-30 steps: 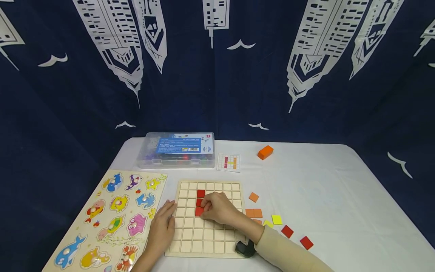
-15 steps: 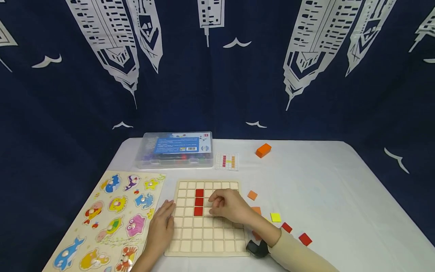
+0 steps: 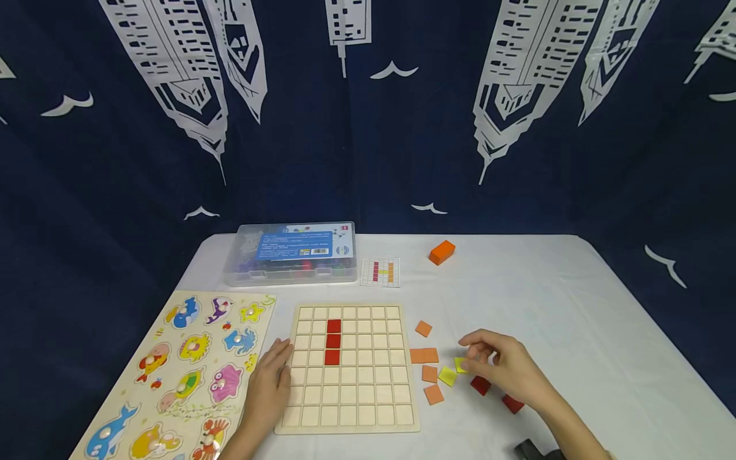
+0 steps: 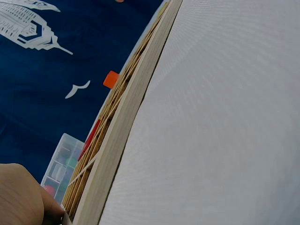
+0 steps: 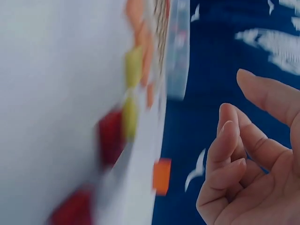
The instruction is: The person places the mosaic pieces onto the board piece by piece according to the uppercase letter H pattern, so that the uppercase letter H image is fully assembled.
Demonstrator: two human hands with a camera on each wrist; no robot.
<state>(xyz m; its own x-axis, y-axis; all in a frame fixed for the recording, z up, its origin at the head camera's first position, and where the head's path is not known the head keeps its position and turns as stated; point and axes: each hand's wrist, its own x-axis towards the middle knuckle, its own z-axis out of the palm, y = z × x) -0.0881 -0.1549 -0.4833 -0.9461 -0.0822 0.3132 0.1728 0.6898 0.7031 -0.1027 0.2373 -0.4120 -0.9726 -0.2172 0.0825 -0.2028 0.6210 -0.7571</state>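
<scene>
A wooden grid board [image 3: 356, 396] lies flat, with three red square tiles [image 3: 333, 341] set in a column in its upper left part. My left hand [image 3: 270, 380] rests along the board's left edge, fingers extended; in the left wrist view that hand [image 4: 21, 197] touches the board's rim. Over the loose tiles to the right hovers my right hand [image 3: 506, 364], nothing between its fingers. Just below it lie two loose red tiles [image 3: 480, 385] and two yellow tiles [image 3: 447, 375]. The right wrist view shows the same hand [image 5: 258, 159] with thumb and fingers apart.
Several orange tiles [image 3: 423, 355] lie beside the board's right edge. A pattern card [image 3: 381, 273], a clear plastic box [image 3: 290, 275] and an orange block [image 3: 442, 252] stand farther back. An animal puzzle board [image 3: 172, 370] lies at left.
My right hand has left the red tiles on the board and moved right, over the loose tiles. My left hand stays at the board's edge.
</scene>
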